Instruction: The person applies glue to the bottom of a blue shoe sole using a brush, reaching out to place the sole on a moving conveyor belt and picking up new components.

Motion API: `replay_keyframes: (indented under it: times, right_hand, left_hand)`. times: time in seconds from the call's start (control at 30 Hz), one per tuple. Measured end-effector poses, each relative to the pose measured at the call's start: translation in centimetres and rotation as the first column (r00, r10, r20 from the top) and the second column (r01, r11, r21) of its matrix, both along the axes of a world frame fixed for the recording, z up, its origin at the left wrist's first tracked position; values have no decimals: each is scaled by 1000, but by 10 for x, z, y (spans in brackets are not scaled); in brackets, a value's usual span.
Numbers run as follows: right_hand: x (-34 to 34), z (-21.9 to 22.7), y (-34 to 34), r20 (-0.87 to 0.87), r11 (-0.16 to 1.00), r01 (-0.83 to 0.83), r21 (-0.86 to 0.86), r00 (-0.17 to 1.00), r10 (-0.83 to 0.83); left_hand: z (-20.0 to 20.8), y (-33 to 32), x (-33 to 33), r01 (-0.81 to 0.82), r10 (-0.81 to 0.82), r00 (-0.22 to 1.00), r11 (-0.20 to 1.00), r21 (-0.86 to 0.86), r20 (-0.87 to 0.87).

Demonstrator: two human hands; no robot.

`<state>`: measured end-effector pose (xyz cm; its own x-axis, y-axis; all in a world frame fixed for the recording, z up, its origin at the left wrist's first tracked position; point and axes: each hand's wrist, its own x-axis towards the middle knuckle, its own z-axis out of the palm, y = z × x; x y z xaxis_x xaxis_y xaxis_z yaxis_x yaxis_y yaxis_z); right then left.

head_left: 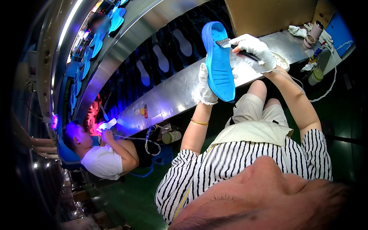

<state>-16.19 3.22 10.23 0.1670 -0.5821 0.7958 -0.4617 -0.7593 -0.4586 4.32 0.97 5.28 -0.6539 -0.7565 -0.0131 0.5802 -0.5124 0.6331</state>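
My left hand [207,86], in a white glove, grips a bright blue shoe sole [219,73] by its left side. The sole is held upright above the metal ledge, its ribbed and dotted hollow side facing me. My right hand [255,51], also gloved with some fingertips bare, is closed around a flat brush [224,43] with a dark handle. The bristles touch or nearly touch the inside of the sole near its upper end. Partly hidden behind my right wrist is a pale oval dish [283,61] on the ledge.
A metal ledge [172,96] runs beside a dark conveyor carrying pale soles [161,58]. Blue soles [97,45] line a higher belt. A co-worker [103,153] sits at left. Cardboard [268,19], cups [315,32], a jar [316,76] and a hanging white cord [332,82] are at right.
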Motion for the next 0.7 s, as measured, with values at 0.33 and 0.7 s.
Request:
replay_keyframes:
  times: [0.33, 0.7]
  right_hand:
    - [-13, 14, 48, -40, 992, -66, 111, 997, 71]
    - [-5, 12, 53, 113, 998, 25, 66, 993, -32]
  left_hand:
    - [68, -42, 16, -86, 96, 995, 972, -220, 39]
    - [206, -281, 65, 382, 980, -197, 103, -918, 29]
